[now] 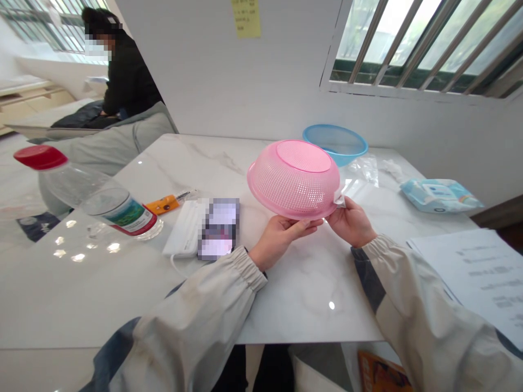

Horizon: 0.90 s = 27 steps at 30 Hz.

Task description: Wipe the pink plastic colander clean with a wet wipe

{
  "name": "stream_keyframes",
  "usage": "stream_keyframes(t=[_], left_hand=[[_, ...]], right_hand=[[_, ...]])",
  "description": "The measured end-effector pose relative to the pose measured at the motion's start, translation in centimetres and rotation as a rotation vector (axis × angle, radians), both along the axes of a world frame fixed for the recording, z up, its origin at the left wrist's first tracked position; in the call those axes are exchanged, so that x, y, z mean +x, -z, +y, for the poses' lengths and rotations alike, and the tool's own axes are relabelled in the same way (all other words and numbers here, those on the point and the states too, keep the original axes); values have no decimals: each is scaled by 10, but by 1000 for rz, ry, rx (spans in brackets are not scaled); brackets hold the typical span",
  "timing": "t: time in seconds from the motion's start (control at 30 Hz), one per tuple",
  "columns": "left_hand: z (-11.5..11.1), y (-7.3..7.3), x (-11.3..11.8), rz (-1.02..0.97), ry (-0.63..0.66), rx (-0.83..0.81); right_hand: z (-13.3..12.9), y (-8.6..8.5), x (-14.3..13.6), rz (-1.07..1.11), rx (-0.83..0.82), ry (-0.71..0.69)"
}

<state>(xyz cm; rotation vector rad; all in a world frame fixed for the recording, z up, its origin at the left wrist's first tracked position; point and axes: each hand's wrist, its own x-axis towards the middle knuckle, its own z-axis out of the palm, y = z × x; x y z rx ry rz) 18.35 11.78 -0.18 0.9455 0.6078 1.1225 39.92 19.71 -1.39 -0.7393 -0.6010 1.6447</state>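
Note:
A pink colander point(294, 182) is held above the table, base up and tilted. My left hand point(278, 239) grips its near rim, fingers underneath and thumb along the edge. At the colander's right end, my right hand point(352, 222) is closed at the rim, beside a small white label point(339, 198). Part of its fingers is hidden, so whether they pinch the label or only the rim is unclear. Behind the pink one, a blue colander point(337, 142) stands upright near the wall, with crumpled clear plastic point(365, 169) beside it.
On the left of the marble-patterned table point(310, 305) are a red-capped water bottle point(118, 207), an orange cutter point(165, 204), a white power bank point(188, 228) and a phone point(220, 228). Wipes point(439, 196) and papers point(478, 267) lie right. A person point(131, 76) sits beyond.

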Motion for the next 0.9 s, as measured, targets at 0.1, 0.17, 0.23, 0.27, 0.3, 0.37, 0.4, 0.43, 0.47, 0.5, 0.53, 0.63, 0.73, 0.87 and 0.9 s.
stream_keyframes(t=[0.1,0.17,0.23,0.27,0.3,0.37,0.4,0.43,0.47,0.5,0.53,0.63,0.73,0.87,0.9], left_hand=[[1,1,0,33,0,25],[1,0,-1,69,-12,39],[2,1,-3,114,-40,55],[3,1,-4,131,-62,63],[4,2,-4,138,-87,71],[6,4,-5,125,-136,81],[6,4,-5,107,-158,80],[7,5,-5,83,-180,73],[8,5,-5,56,-202,62],[8,6,-5,30,-221,47],[9,6,-5,6,-238,29],[11,6,-6,-70,-293,-28],[12,5,-8,-139,-367,-77],[12,1,-9,-156,-392,-127],[12,1,-9,-156,-376,-132]], right_hand=[[1,-3,-4,7,9,71],[1,-6,-6,22,-8,120],[1,-8,-7,31,-37,160],[2,-9,-7,31,-50,171],[2,-9,-7,29,-59,176],[3,-9,-6,28,-68,181],[4,-9,-5,32,-71,185],[5,-8,-4,38,-76,188],[6,-7,-3,46,-81,191],[6,-7,-3,55,-85,190],[7,-7,-2,66,-87,186],[7,-8,-1,99,-87,175],[6,-11,-2,121,-103,188],[6,-15,-2,120,-114,210],[6,-15,-2,121,-107,216]])
